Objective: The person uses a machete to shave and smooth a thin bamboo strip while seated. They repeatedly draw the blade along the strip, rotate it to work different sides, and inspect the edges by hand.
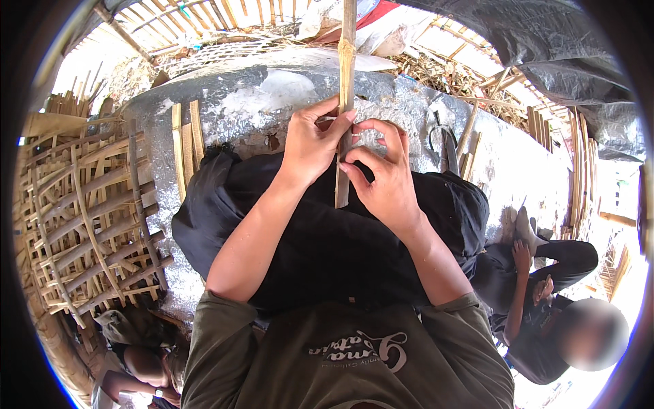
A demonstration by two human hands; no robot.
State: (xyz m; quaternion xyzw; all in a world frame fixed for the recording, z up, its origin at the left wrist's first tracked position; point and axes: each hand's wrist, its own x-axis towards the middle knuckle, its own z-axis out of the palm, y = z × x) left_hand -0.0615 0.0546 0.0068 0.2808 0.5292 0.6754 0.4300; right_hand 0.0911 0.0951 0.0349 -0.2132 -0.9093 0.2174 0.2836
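Observation:
A long pale bamboo strip (pixel 347 61) with a node stands nearly upright in front of me, its lower end over the black cloth (pixel 306 232) on my lap. My left hand (pixel 308 143) is closed around the strip, thumb across its face. Beside it, my right hand (pixel 387 180) is bent in a pinch, with thumb and forefinger tips against the strip's right edge below the left thumb. Anything small between those right fingertips is hidden. The strip's top runs out of the picture.
Woven bamboo panels (pixel 88 204) stand at left. A silvery sheet (pixel 238 102) covers the surface ahead, with bamboo slats (pixel 188 146) leaning by my left knee. A person (pixel 538 300) sits at right, another (pixel 143 354) at lower left. Dark plastic sheeting (pixel 552 54) hangs at upper right.

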